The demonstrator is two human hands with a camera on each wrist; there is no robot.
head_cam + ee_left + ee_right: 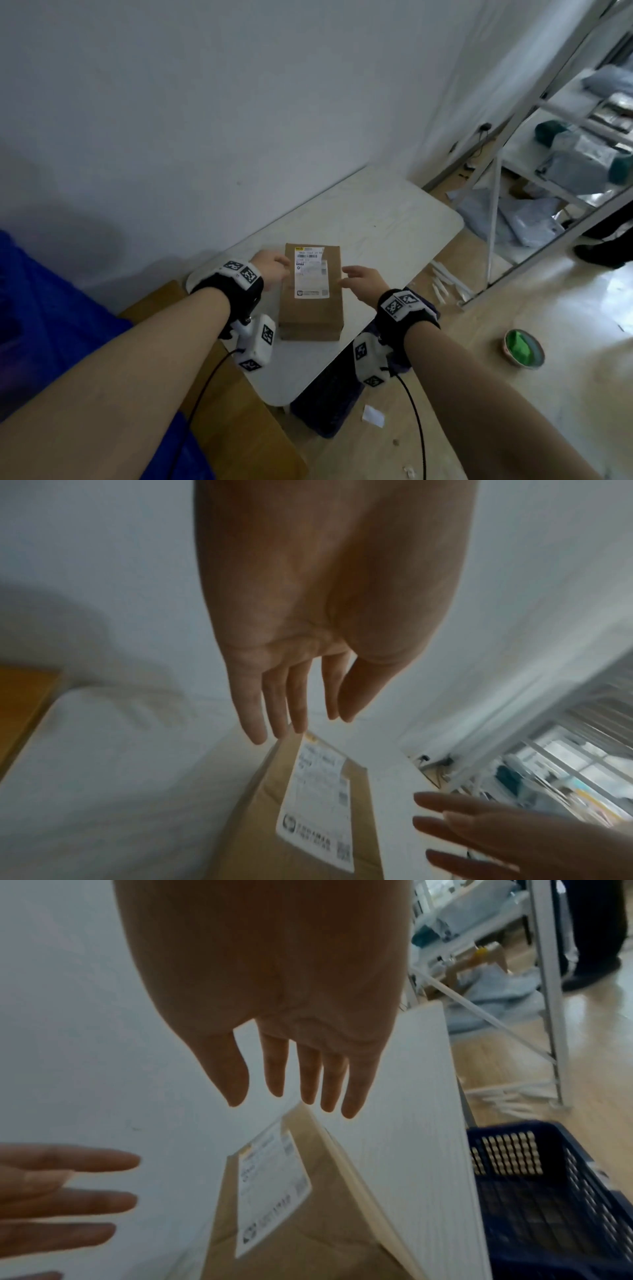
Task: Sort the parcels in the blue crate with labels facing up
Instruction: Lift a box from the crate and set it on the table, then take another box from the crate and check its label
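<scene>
A brown cardboard parcel (311,308) lies on the white table (376,219) with its white shipping label (311,272) facing up. My left hand (272,265) hovers at the parcel's left side, fingers straight. My right hand (359,279) hovers at its right side, fingers spread. Neither hand grips it. The left wrist view has the parcel (260,818) below my straight left fingers (294,704), with the right hand (479,834) at the lower right. From the right wrist I see the parcel (274,1231), my right hand (301,1080) and the dark blue crate (555,1204) beside the table.
The dark blue crate (329,401) sits on the floor under the table's near right edge. Blue fabric (41,325) fills the left. A white metal shelf rack (548,144) with bagged parcels stands at the right. A green-filled bowl (522,347) lies on the floor.
</scene>
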